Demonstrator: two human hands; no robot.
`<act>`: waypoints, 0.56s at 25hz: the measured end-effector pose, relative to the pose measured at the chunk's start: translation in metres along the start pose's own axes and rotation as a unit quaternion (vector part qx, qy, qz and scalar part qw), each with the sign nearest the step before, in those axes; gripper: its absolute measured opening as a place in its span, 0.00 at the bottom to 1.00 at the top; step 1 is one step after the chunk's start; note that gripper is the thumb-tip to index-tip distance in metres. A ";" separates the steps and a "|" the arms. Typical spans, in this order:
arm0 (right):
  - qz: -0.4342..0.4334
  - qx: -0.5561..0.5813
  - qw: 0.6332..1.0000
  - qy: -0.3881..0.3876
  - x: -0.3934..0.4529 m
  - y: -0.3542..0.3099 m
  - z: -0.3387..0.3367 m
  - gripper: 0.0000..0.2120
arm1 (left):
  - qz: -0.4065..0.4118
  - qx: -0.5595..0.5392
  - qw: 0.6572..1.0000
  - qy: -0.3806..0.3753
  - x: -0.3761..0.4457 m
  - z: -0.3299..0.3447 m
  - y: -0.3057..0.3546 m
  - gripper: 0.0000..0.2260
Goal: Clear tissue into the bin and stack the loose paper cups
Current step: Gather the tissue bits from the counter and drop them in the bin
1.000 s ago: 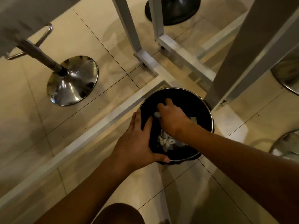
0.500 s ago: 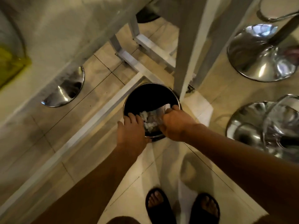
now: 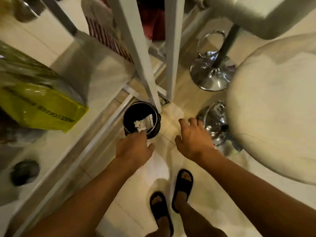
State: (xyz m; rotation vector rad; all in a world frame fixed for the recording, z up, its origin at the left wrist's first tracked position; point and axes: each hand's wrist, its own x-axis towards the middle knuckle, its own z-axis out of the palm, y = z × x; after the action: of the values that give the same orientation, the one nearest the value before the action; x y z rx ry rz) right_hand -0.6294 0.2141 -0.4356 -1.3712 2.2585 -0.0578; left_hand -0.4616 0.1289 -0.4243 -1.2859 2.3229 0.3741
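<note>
Black bin (image 3: 154,124) on the floor (image 3: 172,132), tucked against a white desk leg (image 3: 136,53). Crumpled white tissue (image 3: 139,126) lying inside, beside a grey wrapper (image 3: 148,120). Left hand (image 3: 134,147) palm down just over the near rim, fingers curled, tips hidden, so cannot tell whether anything is pinched there. Right hand (image 3: 194,139) loosely spread above bare tile, right of the bin and apart from it, holding nothing. Chrome stool base (image 3: 216,124) just beyond the right hand, second base (image 3: 211,71) farther back. Yellow bag (image 3: 39,106) on the desk (image 3: 95,71) at left. No cups in view. Two feet in black sandals (image 3: 182,187) below. Blurred throughout.
</note>
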 end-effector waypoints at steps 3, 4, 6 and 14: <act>-0.002 0.008 1.000 0.006 -0.060 -0.011 -0.066 0.23 | 0.002 -0.020 0.999 0.031 -0.054 -0.065 0.020 0.20; -0.003 0.011 1.000 0.008 -0.076 -0.015 -0.083 0.22 | 0.005 -0.021 0.999 0.030 -0.069 -0.082 0.026 0.20; -0.011 0.004 1.000 0.017 -0.111 -0.026 -0.120 0.23 | 0.025 -0.015 0.999 0.019 -0.108 -0.117 0.033 0.19; -0.077 -0.023 0.989 0.123 -0.209 -0.107 -0.293 0.21 | 0.030 0.004 0.988 0.155 -0.255 -0.281 0.017 0.15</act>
State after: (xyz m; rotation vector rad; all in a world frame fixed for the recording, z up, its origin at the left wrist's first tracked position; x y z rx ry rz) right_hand -0.5896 0.2754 -0.0672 -1.6403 2.3579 -0.2412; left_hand -0.4315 0.1988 -0.0519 -1.3540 2.6199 0.1929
